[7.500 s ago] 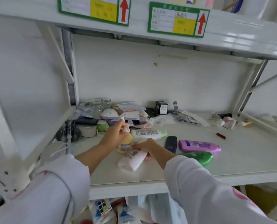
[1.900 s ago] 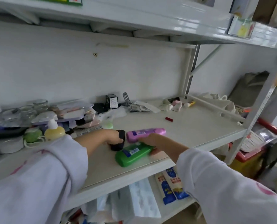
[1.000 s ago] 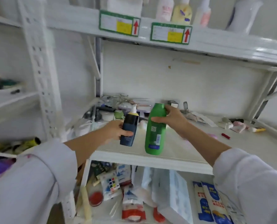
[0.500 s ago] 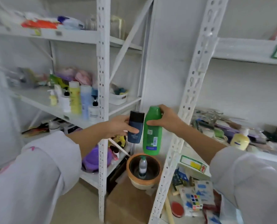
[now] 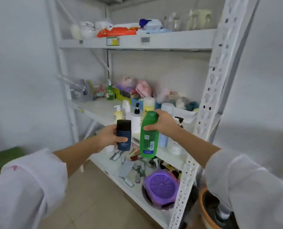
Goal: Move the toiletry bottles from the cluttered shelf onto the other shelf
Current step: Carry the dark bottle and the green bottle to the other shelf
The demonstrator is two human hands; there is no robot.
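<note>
we have turned from the cluttered shelf to the other shelf [image 5: 94, 108], left hand [image 5: 108, 138] gripping the dark blue bottle [image 5: 123, 135], right hand [image 5: 163, 123] clasping the green bottle [image 5: 149, 139], both bottles nearly there, beside the standing bottles [image 5: 134, 113].

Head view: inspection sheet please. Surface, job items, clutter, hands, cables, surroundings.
Surface: white middle shelf, bare at its front left.
Job's things: dark blue bottle and green bottle, both upright, held in the air in front of the shelf; standing bottles already grouped on it.
Clutter: bags and soft items at the shelf's back; tools and a purple lid on the shelf below.
Grippers: left hand grips the dark blue bottle; right hand grips the green bottle near its cap.
Cables: nothing seen.
Surroundings: white rack upright, tiled floor.
</note>
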